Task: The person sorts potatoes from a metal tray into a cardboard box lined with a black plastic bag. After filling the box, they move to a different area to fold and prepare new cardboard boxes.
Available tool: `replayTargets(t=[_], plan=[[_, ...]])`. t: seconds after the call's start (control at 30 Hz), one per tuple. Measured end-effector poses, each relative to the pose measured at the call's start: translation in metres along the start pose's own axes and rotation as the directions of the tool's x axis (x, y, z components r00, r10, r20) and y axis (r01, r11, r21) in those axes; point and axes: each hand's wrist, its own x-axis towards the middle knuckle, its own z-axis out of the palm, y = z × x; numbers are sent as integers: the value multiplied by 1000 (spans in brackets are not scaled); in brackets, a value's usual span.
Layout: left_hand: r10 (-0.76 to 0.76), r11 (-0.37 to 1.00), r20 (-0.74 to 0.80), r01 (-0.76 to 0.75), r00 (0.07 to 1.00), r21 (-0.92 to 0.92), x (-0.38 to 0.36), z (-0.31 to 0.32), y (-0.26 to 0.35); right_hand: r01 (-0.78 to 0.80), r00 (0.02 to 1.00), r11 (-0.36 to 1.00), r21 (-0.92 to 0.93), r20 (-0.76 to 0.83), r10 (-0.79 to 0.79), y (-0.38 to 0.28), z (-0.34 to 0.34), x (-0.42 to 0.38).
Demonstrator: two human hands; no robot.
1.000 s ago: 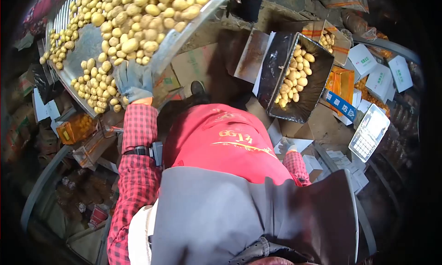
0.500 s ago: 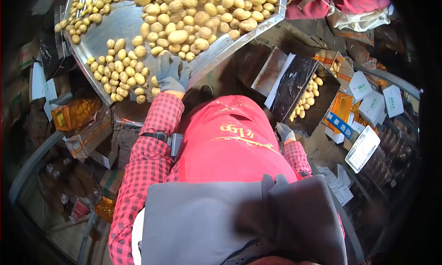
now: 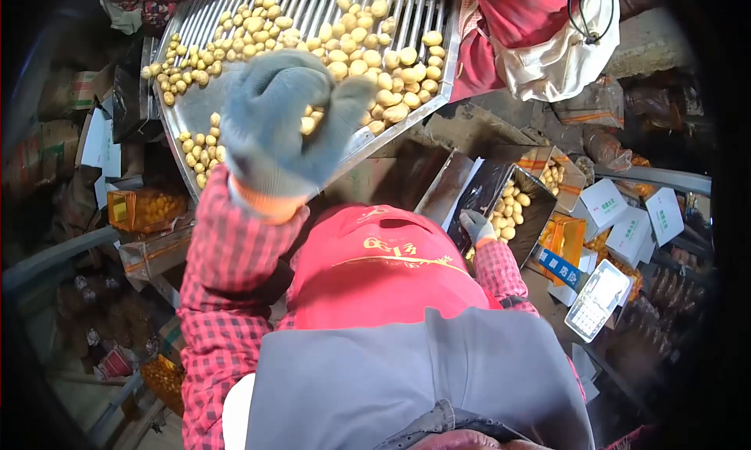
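Many potatoes (image 3: pixel 395 113) edge the table (image 3: pixel 195 102); a careless sweep could spill some. Left hand (image 3: pixel 272 113) curled, right hand (image 3: pixel 475 227) by the box (image 3: pixel 486 184); either grip's contents, I cannot tell.

shiny mtl tray (image 3: pixel 192 102), cloth apron (image 3: pixel 391 293); glossy plas liner (image 3: pixel 540 206)
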Motion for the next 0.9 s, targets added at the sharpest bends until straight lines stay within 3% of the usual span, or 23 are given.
replayTargets(t=[0.03, 0.17, 0.23, 0.43, 0.53, 0.57, 0.6, 0.67, 0.73, 0.8, 0.9], plan=[[117, 993, 7, -117, 993, -1, 18, -12, 19, 198, 979, 961, -192, -12, -203, -19, -7, 1], [241, 970, 165, -244, 957, 1, 41, -40, 79, 300, 945, 914, -272, -46, -324, -9, -6, 48], [306, 952, 249, -300, 919, -63, 38, -45, 95, 181, 980, 957, -225, -41, -195, -34, -4, 30], [375, 925, 384, -317, 844, -208, 10, -36, 90, 56, 998, 948, -313, 29, -49, 4, 22, -13], [389, 917, 415, -301, 823, -262, -16, -32, 88, -38, 999, 962, -269, 21, 45, 41, 36, -35], [392, 914, 421, -295, 818, -278, -25, -34, 88, 61, 998, 942, -331, 15, -59, 61, 43, -37], [394, 911, 428, -283, 814, -301, -37, -34, 85, 45, 999, 945, -325, 17, -42, 82, 50, -45], [401, 906, 444, -273, 801, -324, -59, -40, 88, -32, 998, 981, -194, -65, 19, 100, 68, -69], [399, 903, 464, -250, 791, -351, -86, -47, 88, -284, 957, 956, 68, -34, 287, 116, 91, -95], [373, 908, 484, -205, 792, -364, -111, -54, 86, -287, 949, 957, 50, -120, 291, 128, 121, -128], [262, 943, 541, -92, 799, -320, -157, -41, 73, -333, 931, 937, 105, -118, 344, 138, 153, -159]])
